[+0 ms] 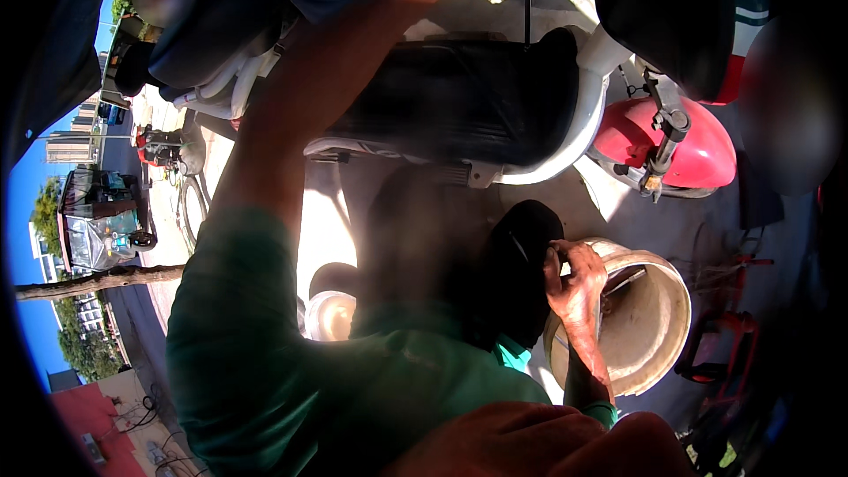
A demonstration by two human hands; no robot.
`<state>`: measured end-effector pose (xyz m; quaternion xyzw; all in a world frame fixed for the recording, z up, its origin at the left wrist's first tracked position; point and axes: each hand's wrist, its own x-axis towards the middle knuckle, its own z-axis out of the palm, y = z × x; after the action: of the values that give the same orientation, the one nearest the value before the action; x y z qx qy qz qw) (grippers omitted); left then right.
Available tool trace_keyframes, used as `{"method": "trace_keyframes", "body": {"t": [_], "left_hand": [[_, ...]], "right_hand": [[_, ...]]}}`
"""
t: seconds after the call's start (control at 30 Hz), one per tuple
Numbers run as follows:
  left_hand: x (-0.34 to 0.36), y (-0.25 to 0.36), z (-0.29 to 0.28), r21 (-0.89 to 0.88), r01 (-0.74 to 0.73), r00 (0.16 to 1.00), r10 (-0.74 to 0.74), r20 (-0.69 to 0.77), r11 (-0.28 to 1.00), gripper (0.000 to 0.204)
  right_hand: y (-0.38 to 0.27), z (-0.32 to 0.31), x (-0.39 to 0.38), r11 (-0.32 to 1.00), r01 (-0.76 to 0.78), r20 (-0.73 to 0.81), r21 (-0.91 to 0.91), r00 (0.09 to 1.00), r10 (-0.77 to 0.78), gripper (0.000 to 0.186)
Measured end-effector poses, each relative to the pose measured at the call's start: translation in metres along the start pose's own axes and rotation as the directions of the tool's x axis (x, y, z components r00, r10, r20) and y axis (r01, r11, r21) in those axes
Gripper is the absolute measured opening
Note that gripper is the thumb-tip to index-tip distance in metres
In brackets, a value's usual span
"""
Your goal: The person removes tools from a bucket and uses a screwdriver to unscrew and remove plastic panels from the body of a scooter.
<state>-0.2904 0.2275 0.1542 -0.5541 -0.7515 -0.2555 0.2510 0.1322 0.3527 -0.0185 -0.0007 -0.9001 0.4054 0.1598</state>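
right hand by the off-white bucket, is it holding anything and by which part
It cannot be told: the right hand is curled as if pinching, beside the off-white bucket, but no held thing shows clearly.
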Motion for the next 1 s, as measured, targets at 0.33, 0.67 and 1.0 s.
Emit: {"method": "trace_keyframes", "body": {"t": [0.33,0.67,1.0], "left_hand": [[-0.016,-0.013,-0.039,-0.065,-0.074,0.968,0.087,0.235,0.995,0.032],[0.000,0.024,-0.056,0.282,0.398,0.782,-0.483,0.394,0.873,0.039],[0.043,0.020,-0.042,0.035,0.468,0.633,-0.362,0.684,0.883,0.029]], "right_hand": [[-0.003,0.002,0.004,1.000,0.023,-0.023,-0.019,0.999,-0.024,0.009],[-0.003,0.004,0.002,0.996,-0.086,0.025,0.020,0.996,0.085,0.011],[0.000,0.001,0.000,1.000,-0.009,0.007,0.000,1.000,0.009,0.013]]}}
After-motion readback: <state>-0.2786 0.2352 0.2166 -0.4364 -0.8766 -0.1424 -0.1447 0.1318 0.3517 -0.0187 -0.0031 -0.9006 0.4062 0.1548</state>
